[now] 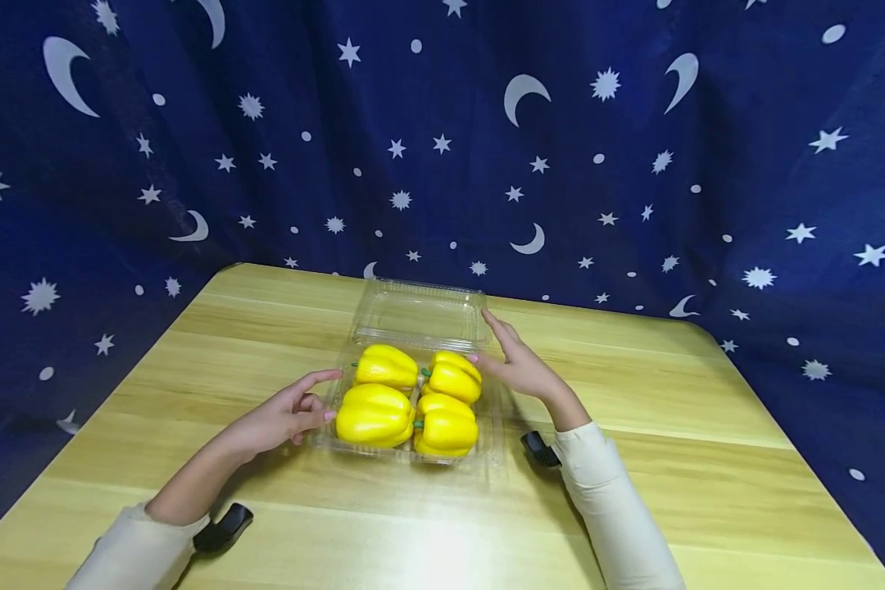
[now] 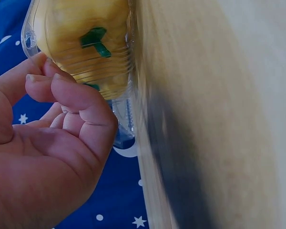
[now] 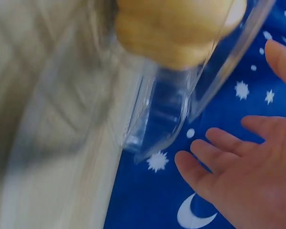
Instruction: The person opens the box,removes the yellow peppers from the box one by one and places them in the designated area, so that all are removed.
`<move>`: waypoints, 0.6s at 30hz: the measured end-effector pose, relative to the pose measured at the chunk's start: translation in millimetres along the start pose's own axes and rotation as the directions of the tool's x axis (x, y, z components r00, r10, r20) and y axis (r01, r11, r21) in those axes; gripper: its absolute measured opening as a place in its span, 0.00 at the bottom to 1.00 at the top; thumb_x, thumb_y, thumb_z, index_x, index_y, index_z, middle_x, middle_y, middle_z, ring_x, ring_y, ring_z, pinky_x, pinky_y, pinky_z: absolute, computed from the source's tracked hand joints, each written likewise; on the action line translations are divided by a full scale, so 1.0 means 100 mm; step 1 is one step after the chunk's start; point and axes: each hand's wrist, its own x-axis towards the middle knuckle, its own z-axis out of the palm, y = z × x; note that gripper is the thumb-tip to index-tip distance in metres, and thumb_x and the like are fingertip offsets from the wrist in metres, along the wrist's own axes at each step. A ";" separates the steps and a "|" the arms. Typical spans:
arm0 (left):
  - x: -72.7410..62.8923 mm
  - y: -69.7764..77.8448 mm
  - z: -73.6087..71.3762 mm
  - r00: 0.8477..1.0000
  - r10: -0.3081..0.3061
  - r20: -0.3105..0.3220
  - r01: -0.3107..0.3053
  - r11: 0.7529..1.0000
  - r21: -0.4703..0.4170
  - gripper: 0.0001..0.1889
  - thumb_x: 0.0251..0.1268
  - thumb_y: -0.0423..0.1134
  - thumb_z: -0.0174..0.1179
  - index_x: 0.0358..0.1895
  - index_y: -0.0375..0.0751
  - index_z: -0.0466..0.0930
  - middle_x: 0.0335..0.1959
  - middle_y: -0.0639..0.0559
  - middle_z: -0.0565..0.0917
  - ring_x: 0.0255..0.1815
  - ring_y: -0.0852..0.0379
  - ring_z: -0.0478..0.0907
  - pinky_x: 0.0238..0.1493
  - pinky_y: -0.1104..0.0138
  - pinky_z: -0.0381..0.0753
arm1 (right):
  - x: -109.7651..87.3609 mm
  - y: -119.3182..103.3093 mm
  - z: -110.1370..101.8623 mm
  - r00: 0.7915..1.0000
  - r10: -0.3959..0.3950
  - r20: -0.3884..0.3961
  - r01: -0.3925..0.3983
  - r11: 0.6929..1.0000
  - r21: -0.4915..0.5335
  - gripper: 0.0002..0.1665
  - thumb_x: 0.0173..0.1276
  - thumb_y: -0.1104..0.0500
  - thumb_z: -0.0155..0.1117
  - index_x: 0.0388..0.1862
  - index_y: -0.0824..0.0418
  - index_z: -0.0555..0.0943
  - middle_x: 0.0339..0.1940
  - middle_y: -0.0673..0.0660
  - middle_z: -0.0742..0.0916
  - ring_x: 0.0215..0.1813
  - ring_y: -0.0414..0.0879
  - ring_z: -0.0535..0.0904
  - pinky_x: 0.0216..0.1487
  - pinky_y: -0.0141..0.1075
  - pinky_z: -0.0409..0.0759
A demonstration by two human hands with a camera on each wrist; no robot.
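Several yellow bell peppers point(image 1: 374, 415) with green stems sit in two rows in a clear plastic clamshell container point(image 1: 490, 442). Its lid point(image 1: 422, 307) is folded back, away from me. At the container's left side is my left hand point(image 1: 280, 418), forefinger stretched out and the other fingers loosely bent; in the left wrist view its fingertips point(image 2: 40, 81) are right at the rim. My right hand point(image 1: 519, 369) is spread by the right side, thumb near the back right pepper point(image 1: 453, 377) and fingers toward the lid. In the right wrist view its palm shows nothing held.
The container rests on a light wood-grain table point(image 1: 265, 508). A dark blue curtain point(image 1: 457, 90) with moons and stars hangs behind and at both sides. Black wrist devices show at the left point(image 1: 223, 528) and right point(image 1: 540, 449) sleeves.
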 end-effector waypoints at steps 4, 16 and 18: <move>0.00 -0.01 0.00 1.000 0.003 -0.001 -0.003 1.000 0.000 0.34 0.65 0.42 0.54 0.70 0.42 0.47 0.29 0.44 0.70 0.22 0.59 0.63 0.20 0.69 0.66 | -0.05 -0.09 0.10 0.998 -0.033 0.052 0.036 0.998 -0.051 0.50 0.63 0.46 0.58 0.74 0.48 0.39 0.74 0.60 0.48 0.73 0.59 0.44 0.67 0.59 0.50; 0.00 -0.01 0.01 1.000 0.002 -0.003 -0.002 1.000 -0.009 0.34 0.65 0.43 0.54 0.70 0.44 0.48 0.28 0.45 0.70 0.21 0.59 0.63 0.20 0.69 0.65 | -0.05 -0.12 0.29 0.984 -0.114 0.140 0.138 0.975 -0.176 0.50 0.63 0.45 0.58 0.74 0.53 0.42 0.74 0.55 0.52 0.74 0.55 0.45 0.70 0.56 0.39; -0.01 -0.01 0.01 1.000 0.003 -0.003 -0.003 1.000 -0.009 0.34 0.65 0.43 0.54 0.70 0.44 0.48 0.28 0.45 0.70 0.22 0.59 0.63 0.21 0.69 0.65 | -0.05 -0.12 0.29 0.983 -0.116 0.144 0.141 0.974 -0.179 0.49 0.63 0.45 0.58 0.74 0.53 0.42 0.74 0.55 0.52 0.74 0.55 0.45 0.70 0.55 0.38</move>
